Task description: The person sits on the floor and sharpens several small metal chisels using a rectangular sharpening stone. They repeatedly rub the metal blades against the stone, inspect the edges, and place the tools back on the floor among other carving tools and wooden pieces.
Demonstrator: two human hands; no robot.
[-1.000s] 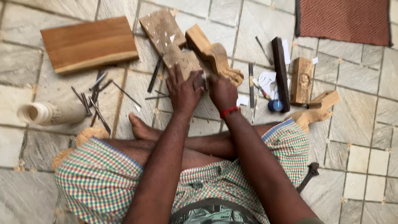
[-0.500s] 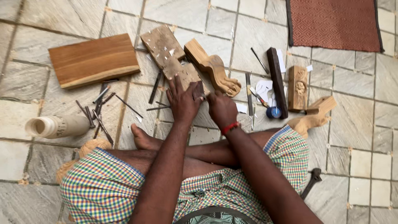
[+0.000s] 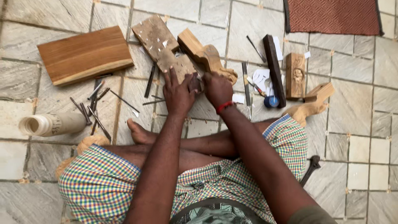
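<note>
Wood block (image 3: 163, 45) on floor: left hand (image 3: 179, 89) pressed flat on it, right hand (image 3: 216, 88) fisted, maybe around a tool, can't tell. Block could skid on stone.

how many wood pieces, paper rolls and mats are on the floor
wood pieces: 7, including the plank, the block under both hands and the carved leg
paper rolls: 1
mats: 1
total: 9

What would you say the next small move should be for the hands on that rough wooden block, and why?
Probably a short steadying press: the left hand lies flat on the rough wooden block while the right hand grips beside the carved wooden piece. What it grips is hidden.
</note>
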